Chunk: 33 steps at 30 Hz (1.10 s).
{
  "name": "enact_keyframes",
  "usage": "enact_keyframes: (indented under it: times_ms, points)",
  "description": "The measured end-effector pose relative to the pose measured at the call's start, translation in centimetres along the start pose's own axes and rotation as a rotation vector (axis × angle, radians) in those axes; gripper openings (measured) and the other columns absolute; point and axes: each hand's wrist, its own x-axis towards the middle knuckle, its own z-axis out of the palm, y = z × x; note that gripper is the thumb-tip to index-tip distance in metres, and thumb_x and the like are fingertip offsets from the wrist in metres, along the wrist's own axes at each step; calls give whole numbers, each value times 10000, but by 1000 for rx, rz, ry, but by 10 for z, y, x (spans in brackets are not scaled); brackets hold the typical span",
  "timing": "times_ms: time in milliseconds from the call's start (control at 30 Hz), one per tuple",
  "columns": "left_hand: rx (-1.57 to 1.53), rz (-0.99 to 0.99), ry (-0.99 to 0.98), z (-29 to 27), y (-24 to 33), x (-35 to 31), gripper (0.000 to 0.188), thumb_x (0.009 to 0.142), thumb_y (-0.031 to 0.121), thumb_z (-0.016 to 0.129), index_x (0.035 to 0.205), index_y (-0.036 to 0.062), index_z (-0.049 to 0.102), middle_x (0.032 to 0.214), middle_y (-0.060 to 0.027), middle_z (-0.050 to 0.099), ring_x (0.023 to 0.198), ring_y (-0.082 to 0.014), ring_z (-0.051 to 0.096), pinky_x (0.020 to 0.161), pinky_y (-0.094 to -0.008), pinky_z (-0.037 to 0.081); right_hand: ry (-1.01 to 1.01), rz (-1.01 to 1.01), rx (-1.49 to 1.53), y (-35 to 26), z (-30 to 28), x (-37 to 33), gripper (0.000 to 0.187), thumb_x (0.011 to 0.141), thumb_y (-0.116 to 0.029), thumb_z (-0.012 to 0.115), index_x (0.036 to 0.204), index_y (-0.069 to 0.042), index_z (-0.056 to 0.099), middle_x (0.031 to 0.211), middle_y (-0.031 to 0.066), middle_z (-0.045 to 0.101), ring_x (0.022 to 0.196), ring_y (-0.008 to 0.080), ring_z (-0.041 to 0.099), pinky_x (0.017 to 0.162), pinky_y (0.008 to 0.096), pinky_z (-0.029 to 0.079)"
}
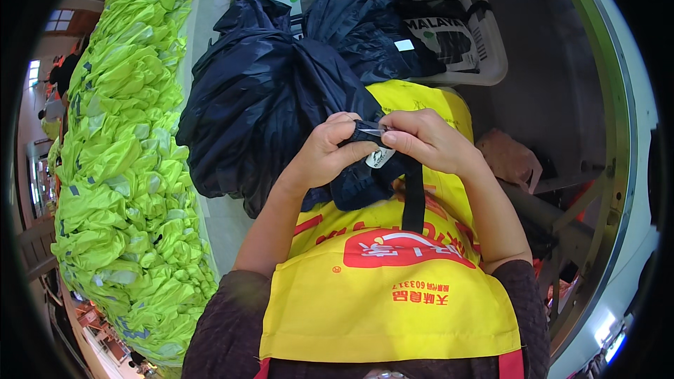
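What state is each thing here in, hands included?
Left hand: closed, pinching the dark cloth.
Right hand: closed, pinching a thin silvery item; exact kind unclear.
The dark cloth: bunched, crumpled.
White label: showing just below the fingers.
Pale basket: open-topped, loaded.
Bright green pile: heaped, crumpled.
Yellow apron: worn.

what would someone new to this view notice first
Likely the bright yellow apron across the lower middle, then the long heap of lime-green fabric running down the left side. At the centre, the left hand and right hand pinch dark cloth beside a white tag.
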Motion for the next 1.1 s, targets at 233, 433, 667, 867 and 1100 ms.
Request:
enact_keyframes:
  times_ms: [233, 433, 667, 867, 1100]
  points:
    - [-4, 8, -15, -1, -2, 0, 114, 777, 78, 653, 885, 43, 648, 796, -32, 591, 823, -184, 527, 788, -291, 393, 96, 35, 97, 9, 8, -2, 366, 912, -345, 452, 830, -19, 596, 654, 69, 539, 590, 180, 511, 551, 300, 397]
    - [3, 45, -50, -3, -4, -1, 80, 808, 15, 628, 883, -12, 623, 815, -21, 520, 717, -92, 495, 635, -209, 396, 192, 266, 572, 18, 13, -8, 358, 931, -322, 438, 835, -16, 596, 691, -3, 512, 616, 88, 468, 574, 217, 390]
    - [-43, 41, 52, 6, -7, 3, 110, 764, 77, 663, 856, 23, 635, 790, -47, 581, 838, -200, 519, 794, -299, 382, 344, 84, 308, -10, 27, 7, 187, 783, -180, 678, 860, -19, 623, 665, -20, 528, 610, 49, 461, 564, 196, 374]
    - [-5, 29, -11, 3, -5, 1, 101, 756, 39, 658, 854, 18, 641, 784, -60, 559, 777, -193, 501, 741, -288, 388, 503, 125, 468, 10, 34, 17, 189, 783, -196, 654, 749, -17, 605, 624, -12, 504, 582, 68, 446, 534, 224, 361]
    - [-131, 21, 11, 3, -5, -1, 78, 767, 18, 655, 843, 13, 637, 776, -37, 543, 764, -159, 491, 713, -260, 391, 332, 211, 521, 1, 3, -9, 268, 842, -276, 613, 789, -14, 606, 647, -27, 515, 604, 71, 474, 549, 231, 386]
